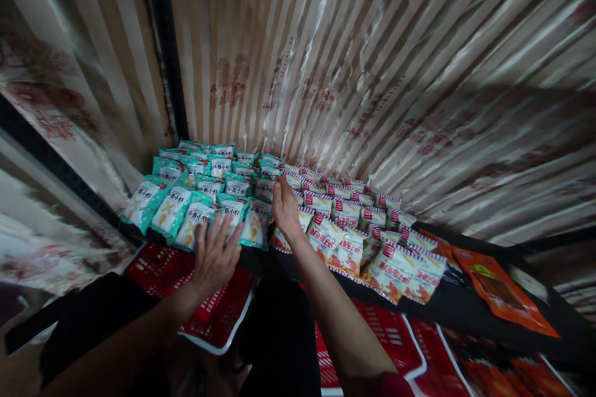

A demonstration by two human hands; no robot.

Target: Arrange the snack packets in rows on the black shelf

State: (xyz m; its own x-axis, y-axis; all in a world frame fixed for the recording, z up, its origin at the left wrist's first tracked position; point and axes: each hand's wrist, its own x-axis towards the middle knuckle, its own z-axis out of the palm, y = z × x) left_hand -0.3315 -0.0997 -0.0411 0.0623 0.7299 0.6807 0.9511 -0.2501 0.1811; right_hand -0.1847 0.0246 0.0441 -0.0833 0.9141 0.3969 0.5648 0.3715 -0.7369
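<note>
Fingers of the left hand (215, 260) are open and splayed, their tips at the front row of glossy teal packets (172, 208); those of the right hand (285, 208) extend close together, upright, where the teal packets meet puffy white packets (347, 248) with striped, crimped edges. Whether the right palm touches a packet cannot be told. Both groups of pillow-shaped packets stand in tilted rows on a matte black shelf (279, 265), before a sheeny, pleated curtain (279, 43) with reddish floral print. A flat, smooth orange pouch (505, 291) lies farther right. Below are perforated red plastic baskets (216, 313) with pale rims, partly hidden by dark-clothed legs. Rear packets are largely covered by those in front, and the lower-right contents are dim and cut off.
</note>
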